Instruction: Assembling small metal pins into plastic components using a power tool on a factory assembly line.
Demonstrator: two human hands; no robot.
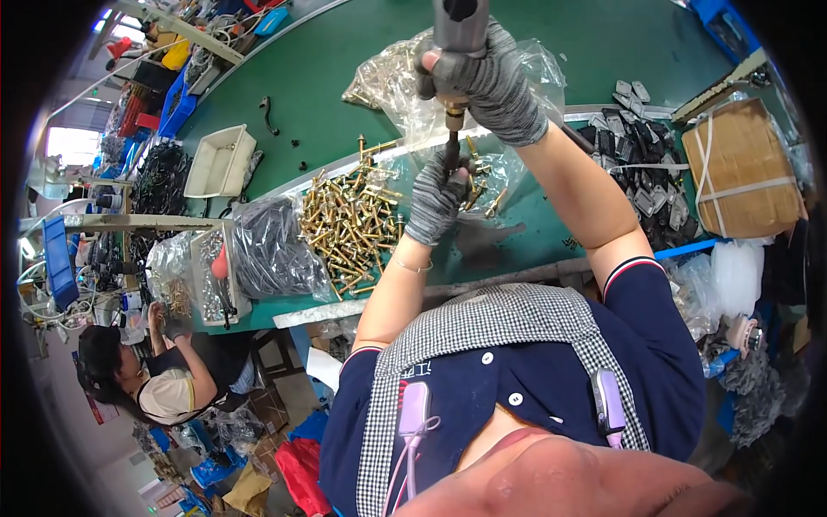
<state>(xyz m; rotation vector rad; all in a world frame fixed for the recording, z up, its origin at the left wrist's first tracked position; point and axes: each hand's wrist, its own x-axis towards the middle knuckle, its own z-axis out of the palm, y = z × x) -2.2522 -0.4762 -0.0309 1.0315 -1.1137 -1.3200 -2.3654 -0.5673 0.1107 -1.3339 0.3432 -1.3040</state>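
My right hand [495, 86], in a grey knit glove, is wrapped round a silver power screwdriver [459, 33] that points down toward me. Its bit [453, 142] reaches my left hand [435, 202], also gloved. The left fingers are closed round a small dark part at the bit's tip, mostly hidden by the glove. Left of that hand lies a large heap of brass-coloured bolts [346, 228]. More loose bolts [495, 202] lie on clear plastic just right of it. Behind the right hand spreads a clear plastic bag [388, 73] with bolts in it.
A white bin [218, 164] stands at the left, near a dark plastic bag [277, 246]. Dark and silver metal parts [650, 164] are piled at the right, beside a strapped cardboard box [743, 168]. Another person [164, 375] works at the left end of the green table [629, 47].
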